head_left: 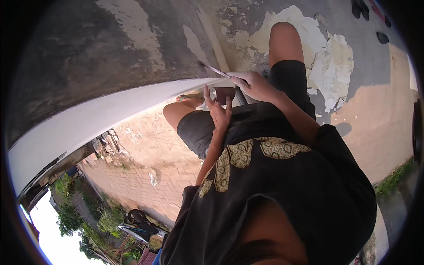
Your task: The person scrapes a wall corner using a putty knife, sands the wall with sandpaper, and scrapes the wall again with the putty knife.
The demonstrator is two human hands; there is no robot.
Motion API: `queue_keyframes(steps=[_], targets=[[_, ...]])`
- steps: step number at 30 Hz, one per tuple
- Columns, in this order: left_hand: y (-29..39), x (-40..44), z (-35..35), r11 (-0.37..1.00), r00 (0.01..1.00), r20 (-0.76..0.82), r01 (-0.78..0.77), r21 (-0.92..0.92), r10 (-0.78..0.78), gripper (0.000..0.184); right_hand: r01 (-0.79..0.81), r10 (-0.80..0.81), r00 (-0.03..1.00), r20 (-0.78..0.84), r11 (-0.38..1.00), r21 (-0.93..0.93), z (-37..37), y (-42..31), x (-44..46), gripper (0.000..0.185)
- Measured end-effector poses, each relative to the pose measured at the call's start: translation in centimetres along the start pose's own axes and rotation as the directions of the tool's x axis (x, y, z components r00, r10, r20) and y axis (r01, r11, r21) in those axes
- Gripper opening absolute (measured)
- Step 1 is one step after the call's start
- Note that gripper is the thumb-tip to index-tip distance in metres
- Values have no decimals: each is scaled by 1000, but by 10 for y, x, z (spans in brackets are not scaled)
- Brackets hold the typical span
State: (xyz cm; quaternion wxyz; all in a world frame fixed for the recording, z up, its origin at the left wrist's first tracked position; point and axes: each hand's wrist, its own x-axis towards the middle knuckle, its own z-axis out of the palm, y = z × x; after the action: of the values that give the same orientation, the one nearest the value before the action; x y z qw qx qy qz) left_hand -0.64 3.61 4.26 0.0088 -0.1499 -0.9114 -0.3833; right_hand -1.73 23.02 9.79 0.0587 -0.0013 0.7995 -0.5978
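My right hand [254,86] is closed round the handle of a thin scraper-like tool [216,70], whose far end lies close to the dark, patchy wall [106,53]. Just below it, my left hand [218,112] has its fingers curved around a dark reddish-brown piece [225,95]; whether this is a sheet or a small container is hard to tell. Both hands are in front of my lap, near the edge where the dark wall meets a white strip [106,107]. Pale patches mark the wall surface.
Broken, peeled pale flakes [333,68] lie on the grey floor beyond my knee. Dark footwear [382,38] is at the upper right. Brick paving [137,181] stretches out at the lower left, with plants [108,221] and a parked vehicle-like object [141,227] farther off.
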Motion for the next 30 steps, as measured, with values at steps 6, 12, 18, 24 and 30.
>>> queue_keyframes(steps=[6,12,18,24,30], targets=[[-4,1,-1,998,999,34,-16,65,14,32,-359,301,913,275,914,192,9,-15,-3,28],[-14,-6,-1,994,999,18,-32,105,30,33,-191,191,981,27,940,284,45,21,22,30],[-18,-7,0,998,1000,16,-3,68,2,34,-23,38,997,-74,979,203,55,30,19,41],[-16,-9,-2,999,999,30,12,43,-13,33,-95,93,995,23,946,310,37,-11,14,39],[-19,-9,2,999,998,58,4,46,-7,33,-311,270,949,166,890,332,15,-14,33,41]])
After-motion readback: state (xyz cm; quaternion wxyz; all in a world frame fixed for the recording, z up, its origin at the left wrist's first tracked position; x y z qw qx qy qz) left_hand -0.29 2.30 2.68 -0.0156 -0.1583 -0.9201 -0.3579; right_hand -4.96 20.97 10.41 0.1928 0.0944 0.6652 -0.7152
